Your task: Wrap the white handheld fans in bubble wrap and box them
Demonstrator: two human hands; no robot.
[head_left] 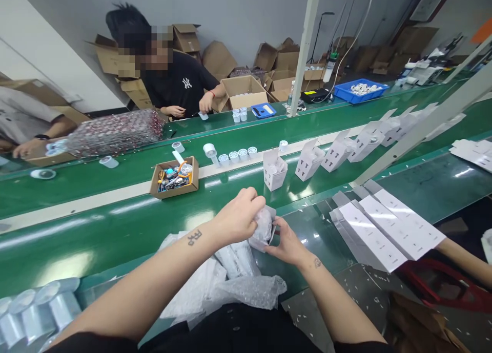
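My left hand [240, 214] is closed on a clear bubble-wrapped bundle [264, 225], whose contents I cannot make out. The bundle sits partly inside a small white box [258, 244] with its top open. From the right side, my right hand [288, 243] grips that box between thumb and fingers. Just below both hands lie crumpled bubble-wrap bags [240, 291] on the near green surface. A similar open white box [275, 172], packed with wrap, stands upright beyond my hands on the green belt [223, 199].
More filled white boxes [309, 161] line up rightward. Flat white cartons [384, 225] lie at right beside a metal post [407, 138]. A small cardboard box [175, 191] holds mixed parts. Pale cylindrical items [38, 312] stand lower left. Across the belt, a co-worker [177, 81] handles a white part.
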